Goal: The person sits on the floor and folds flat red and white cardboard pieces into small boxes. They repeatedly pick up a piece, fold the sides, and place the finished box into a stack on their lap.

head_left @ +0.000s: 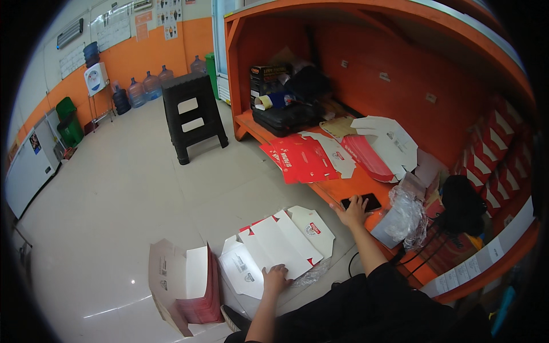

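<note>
My left hand (276,279) rests with fingers stretched out on the near edge of a flat, unfolded white-and-red cardboard box (283,240) on the floor. A dark phone (369,202) lies at the front edge of the orange shelf (337,191). Over its left end are the fingers of my right hand (353,212), spread apart, with the thumb off to the side. To the left of the flat box stands a stack of partly folded boxes (200,286), white inside and red at the edges. My shoe (235,318) is beside that stack.
On the shelf are a red flat box (303,160), a white one (392,143), a black bag (286,117) and crumpled clear plastic (409,214). Black cables (420,251) hang at the right. A black stool (191,111) stands on the tiled floor farther back, before water jugs (151,86).
</note>
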`<state>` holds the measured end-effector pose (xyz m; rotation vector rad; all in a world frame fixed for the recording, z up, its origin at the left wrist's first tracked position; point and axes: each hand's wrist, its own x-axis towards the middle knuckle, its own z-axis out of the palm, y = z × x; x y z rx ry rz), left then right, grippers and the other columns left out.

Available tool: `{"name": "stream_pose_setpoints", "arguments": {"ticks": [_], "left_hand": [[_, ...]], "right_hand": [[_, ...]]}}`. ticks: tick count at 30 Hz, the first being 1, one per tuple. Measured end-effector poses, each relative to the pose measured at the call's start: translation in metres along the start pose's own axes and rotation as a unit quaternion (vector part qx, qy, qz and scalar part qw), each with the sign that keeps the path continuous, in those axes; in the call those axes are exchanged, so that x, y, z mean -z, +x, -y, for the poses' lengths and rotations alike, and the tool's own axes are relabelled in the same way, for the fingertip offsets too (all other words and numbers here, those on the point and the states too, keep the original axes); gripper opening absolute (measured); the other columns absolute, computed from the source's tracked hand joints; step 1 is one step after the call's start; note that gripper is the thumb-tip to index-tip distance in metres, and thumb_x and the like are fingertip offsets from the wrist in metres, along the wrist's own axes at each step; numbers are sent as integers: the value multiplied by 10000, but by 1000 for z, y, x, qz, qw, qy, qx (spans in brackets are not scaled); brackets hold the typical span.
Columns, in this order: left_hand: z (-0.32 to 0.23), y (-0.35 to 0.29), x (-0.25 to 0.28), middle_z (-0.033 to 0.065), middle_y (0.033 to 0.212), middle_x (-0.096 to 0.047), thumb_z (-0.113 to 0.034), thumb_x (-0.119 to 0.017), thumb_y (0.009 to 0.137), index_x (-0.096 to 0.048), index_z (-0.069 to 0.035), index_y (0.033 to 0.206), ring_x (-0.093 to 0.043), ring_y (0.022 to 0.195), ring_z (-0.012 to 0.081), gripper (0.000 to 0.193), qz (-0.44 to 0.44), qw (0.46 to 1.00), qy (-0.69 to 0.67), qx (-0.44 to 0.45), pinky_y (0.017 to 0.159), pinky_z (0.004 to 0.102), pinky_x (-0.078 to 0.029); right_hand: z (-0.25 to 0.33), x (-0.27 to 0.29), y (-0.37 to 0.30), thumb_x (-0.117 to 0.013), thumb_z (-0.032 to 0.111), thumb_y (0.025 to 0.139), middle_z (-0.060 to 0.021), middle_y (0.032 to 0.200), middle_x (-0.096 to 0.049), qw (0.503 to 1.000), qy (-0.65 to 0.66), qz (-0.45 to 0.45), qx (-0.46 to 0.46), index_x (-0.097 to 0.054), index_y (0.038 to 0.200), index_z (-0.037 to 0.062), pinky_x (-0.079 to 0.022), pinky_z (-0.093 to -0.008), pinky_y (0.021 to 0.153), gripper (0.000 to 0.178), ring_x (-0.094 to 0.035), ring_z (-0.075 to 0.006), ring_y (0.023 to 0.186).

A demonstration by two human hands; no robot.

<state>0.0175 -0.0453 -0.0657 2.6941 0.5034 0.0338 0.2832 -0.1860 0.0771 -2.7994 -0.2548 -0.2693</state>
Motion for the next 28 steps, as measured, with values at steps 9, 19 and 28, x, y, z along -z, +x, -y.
{"name": "stream_pose_setpoints", "arguments": {"ticks": [9,19,28], "left_hand": [[3,3,-4,-14,1274,-517,-435,-708,677,-624,-168,1094,-479,1176,175,503,29,999,0,21,1017,587,-231],[-14,5,96,16,1088,-625,-365,-669,781,-602,-172,1088,-585,1021,232,369,-182,963,-200,-4,998,594,-241],[-73,-114,252,90,748,-620,-168,-631,738,-580,-67,769,-602,618,222,117,-593,559,-462,-350,856,545,-387]], "right_hand": [[6,10,23,-687,610,625,-185,1401,-267,993,44,-27,-106,-390,1268,94,-257,-513,1021,876,-216,-326,1318],[-15,14,62,-741,443,530,-244,1280,-439,987,-9,108,-115,-292,1310,-73,-396,-442,977,1038,-435,-335,1207],[-20,8,65,-799,231,447,-185,982,-613,977,186,106,-19,-340,1229,-63,-528,-332,733,953,-638,-277,848]]}}
